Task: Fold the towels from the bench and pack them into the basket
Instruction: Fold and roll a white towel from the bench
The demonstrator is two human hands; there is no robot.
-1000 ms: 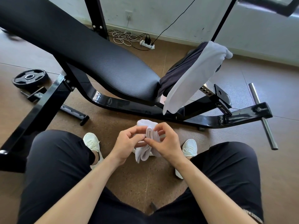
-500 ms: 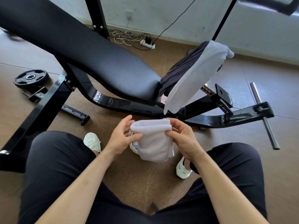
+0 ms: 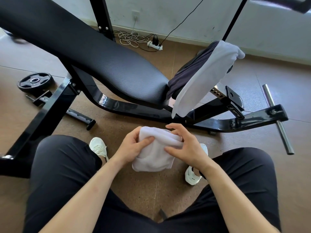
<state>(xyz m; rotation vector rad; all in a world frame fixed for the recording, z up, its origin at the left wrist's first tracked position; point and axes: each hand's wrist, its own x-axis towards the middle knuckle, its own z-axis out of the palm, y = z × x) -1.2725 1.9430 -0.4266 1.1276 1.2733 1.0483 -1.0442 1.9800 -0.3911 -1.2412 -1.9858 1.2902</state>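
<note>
Right now the small white towel (image 3: 154,157) is in front of the bench (image 3: 101,54), held in the air below its black frame, between the person's knees, folded into a thick pad. Left hand (image 3: 133,146) grips the towel's left edge: thumb pressed on top, fingers curled round behind. Right hand (image 3: 186,147) lies over the towel's right edge with fingers spread and loosely bent, thumb flat on the cloth, index finger lifted clear; whether the other fingertips hook under the edge, cannot tell. 2 more cloths hang over the right end of the bench: a long white towel (image 3: 207,76) draped down toward the frame, and a dark towel (image 3: 188,73) lying under it, touching it, next to the seat pad. White shoes (image 3: 98,146) are on the floor in front of the bench, 1 each side of the held towel. Weight plate (image 3: 36,81) lies flat on the floor left of the bench. Power strip (image 3: 154,44) with coiled cable sits behind the bench by the wall. Steel bar (image 3: 277,118) runs through the frame's right foot.
</note>
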